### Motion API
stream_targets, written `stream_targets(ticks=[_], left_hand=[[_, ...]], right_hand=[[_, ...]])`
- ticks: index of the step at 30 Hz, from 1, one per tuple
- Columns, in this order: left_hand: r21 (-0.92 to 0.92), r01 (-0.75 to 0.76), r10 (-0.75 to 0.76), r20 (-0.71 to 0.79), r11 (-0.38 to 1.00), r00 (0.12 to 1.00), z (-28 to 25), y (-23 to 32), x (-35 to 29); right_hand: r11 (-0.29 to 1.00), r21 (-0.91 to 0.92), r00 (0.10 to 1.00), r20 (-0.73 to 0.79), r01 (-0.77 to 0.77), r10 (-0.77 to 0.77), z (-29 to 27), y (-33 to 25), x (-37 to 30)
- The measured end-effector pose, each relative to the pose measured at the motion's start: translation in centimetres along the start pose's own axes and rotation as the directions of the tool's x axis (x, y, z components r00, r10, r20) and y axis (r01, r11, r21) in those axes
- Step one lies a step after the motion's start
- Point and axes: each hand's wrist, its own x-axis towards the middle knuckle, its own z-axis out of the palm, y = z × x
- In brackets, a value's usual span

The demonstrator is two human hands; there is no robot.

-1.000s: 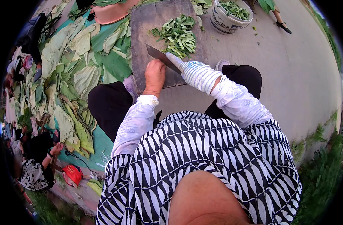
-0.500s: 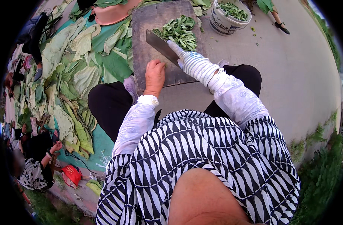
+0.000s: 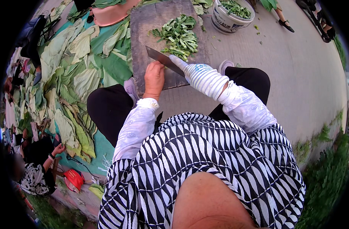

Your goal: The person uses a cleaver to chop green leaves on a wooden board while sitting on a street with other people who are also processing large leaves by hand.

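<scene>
My right hand [image 3: 202, 76], in a white glove with grey-blue stripes, grips a cleaver [image 3: 163, 59], its index finger stretched along the back of the blade. The broad dark blade slants over the near part of a worn wooden chopping board [image 3: 146, 28]. Chopped green leaves and stalks [image 3: 182, 36] lie heaped just beyond the blade. My bare left hand [image 3: 154, 79] is closed at the board's near left, its curled fingertips close against the blade. Whatever those fingers pinch is mostly hidden; a speck of green shows beside them.
Large green leaves [image 3: 86, 82] cover a teal sheet on the left. A pink basin [image 3: 109, 15] stands beyond them. Right of the board stands a white bucket [image 3: 226, 24] holding chopped greens. Another person [image 3: 41, 168] sits at lower left near a red bag [image 3: 73, 179].
The cleaver has come down and nearer to me, closer to my left fingers. More cut pieces lie at the heap's near side. At the upper right, dark shapes have come into view.
</scene>
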Motion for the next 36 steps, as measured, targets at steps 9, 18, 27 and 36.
stream_targets(ticks=[9,18,27,36], left_hand=[[0.015,0.007,-0.007,0.017,1.000,1.000,0.1,0.5,-0.5],[0.078,-0.003,-0.001,0.051,0.997,0.999,-0.1,-0.4,1.2],[0.031,0.052,-0.055,0.097,0.998,0.994,-0.3,0.1,-3.6],[-0.016,0.109,-0.104,0.191,0.994,0.976,1.6,0.7,-0.2]], right_hand=[[0.985,0.171,0.999,-0.026,-0.031,0.036,1.6,-0.6,4.1],[0.993,0.116,1.000,-0.010,0.002,-0.001,0.2,-0.7,4.7],[0.967,0.249,0.998,0.029,-0.061,0.056,1.7,-2.1,0.8],[0.985,0.169,0.983,-0.168,-0.040,0.069,-0.7,-0.4,0.1]])
